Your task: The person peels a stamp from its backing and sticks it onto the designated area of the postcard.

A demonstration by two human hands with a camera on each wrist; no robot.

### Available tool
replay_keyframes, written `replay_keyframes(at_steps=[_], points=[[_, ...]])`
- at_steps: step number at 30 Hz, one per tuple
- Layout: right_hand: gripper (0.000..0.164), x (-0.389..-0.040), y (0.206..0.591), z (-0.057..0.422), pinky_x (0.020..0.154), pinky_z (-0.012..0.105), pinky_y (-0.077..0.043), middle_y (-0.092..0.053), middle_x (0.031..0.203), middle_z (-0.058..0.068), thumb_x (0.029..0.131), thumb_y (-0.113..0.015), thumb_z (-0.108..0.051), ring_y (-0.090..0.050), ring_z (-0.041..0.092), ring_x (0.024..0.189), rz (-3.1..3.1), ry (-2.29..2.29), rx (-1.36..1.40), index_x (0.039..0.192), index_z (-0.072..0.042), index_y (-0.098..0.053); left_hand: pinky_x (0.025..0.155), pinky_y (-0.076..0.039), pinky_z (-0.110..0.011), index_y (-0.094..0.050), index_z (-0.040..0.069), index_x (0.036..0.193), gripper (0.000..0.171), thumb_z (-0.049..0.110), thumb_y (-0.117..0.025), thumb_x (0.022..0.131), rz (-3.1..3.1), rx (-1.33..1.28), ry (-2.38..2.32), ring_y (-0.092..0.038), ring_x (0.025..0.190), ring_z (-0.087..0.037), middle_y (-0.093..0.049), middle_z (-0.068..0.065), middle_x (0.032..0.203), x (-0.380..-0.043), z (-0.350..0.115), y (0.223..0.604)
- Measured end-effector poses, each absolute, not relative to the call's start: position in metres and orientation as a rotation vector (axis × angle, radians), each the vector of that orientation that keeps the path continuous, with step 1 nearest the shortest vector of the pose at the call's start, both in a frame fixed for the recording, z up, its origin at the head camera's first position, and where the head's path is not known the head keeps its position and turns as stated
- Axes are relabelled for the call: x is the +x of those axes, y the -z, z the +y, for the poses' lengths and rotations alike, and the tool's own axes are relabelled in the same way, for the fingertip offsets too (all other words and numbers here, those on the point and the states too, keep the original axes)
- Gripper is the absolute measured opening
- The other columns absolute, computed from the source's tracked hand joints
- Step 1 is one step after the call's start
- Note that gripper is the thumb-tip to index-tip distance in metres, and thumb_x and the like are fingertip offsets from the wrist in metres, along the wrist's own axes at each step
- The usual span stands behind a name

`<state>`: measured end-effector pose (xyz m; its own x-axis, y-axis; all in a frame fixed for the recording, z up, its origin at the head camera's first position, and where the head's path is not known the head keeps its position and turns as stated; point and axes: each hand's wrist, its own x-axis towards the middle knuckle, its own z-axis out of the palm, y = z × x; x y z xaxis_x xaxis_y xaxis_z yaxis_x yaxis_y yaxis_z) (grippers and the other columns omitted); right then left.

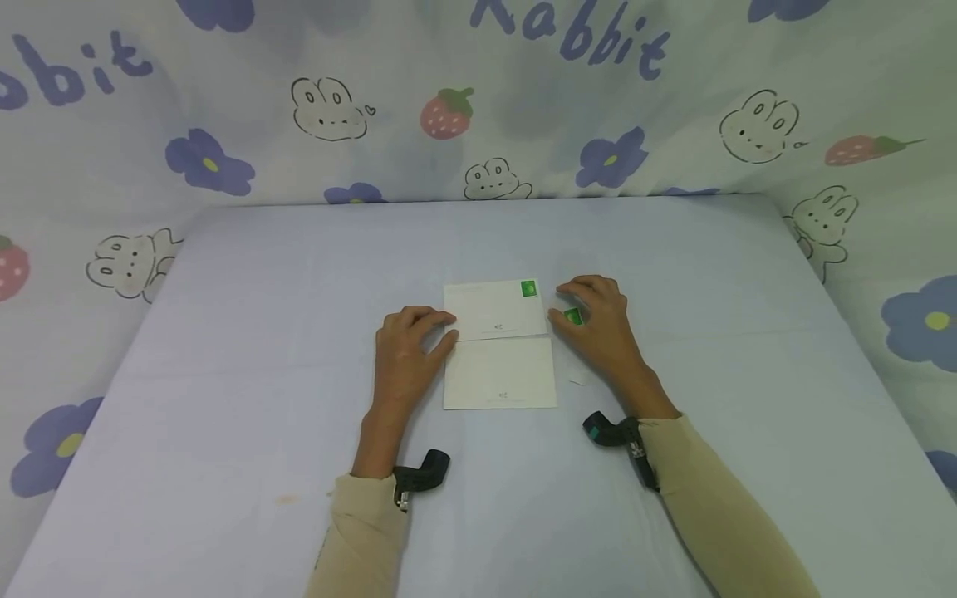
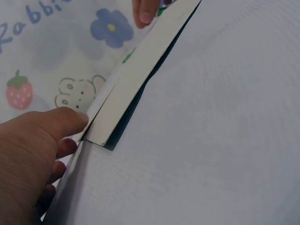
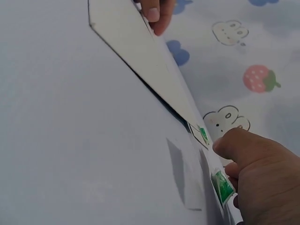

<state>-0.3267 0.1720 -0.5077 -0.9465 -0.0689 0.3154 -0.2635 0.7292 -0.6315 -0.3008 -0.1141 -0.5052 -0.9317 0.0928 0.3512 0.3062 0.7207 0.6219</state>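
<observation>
Two pale envelopes lie one above the other on the table: the upper envelope (image 1: 493, 309) bears a green stamp (image 1: 529, 288) at its top right corner, the lower envelope (image 1: 501, 374) shows no stamp. My left hand (image 1: 404, 357) rests at the left side of the upper envelope, its thumb and index fingertips spread at the edge. To the right, my right hand (image 1: 601, 328) curves loosely over the table, thumb and index fingertips apart. A second green stamp (image 3: 222, 187) with a white border shows between that thumb and the fingers, tilted and slightly curled.
A thin clear strip (image 3: 185, 173) lies on the white tabletop (image 1: 262, 332) near the right hand. Black wrist cameras stick out from the left cuff (image 1: 422, 472) and right cuff (image 1: 609, 429). A curtain (image 1: 404, 50) with rabbits, flowers and strawberries hangs behind the table.
</observation>
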Motion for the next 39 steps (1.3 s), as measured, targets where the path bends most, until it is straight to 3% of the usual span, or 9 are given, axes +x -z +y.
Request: replay_keyframes(at_steps=[24, 39], points=[[0.039, -0.310, 0.510, 0.184, 0.106, 0.053, -0.034, -0.053, 0.130, 0.012, 0.090, -0.075, -0.028, -0.039, 0.032, 0.129, -2.722, -1.090, 0.184, 0.121, -0.005, -0.068, 0.095, -0.036, -0.048, -0.075, 0.013, 0.113, 0.023, 0.019, -0.076, 0.091, -2.613, -0.313, 1.127, -0.054, 0.109, -0.029, -0.064, -0.006, 0.114, -0.303, -0.117, 0.511], [0.034, -0.310, 0.504, 0.188, 0.105, 0.050, -0.038, -0.055, 0.128, 0.008, 0.092, -0.073, -0.026, -0.041, 0.028, 0.127, -2.693, -1.119, 0.175, 0.119, -0.007, -0.069, 0.095, -0.035, -0.048, -0.075, 0.014, 0.114, 0.023, 0.021, -0.074, 0.093, -2.594, -0.294, 1.149, -0.053, 0.108, -0.029, -0.063, -0.005, 0.116, -0.299, -0.118, 0.505]])
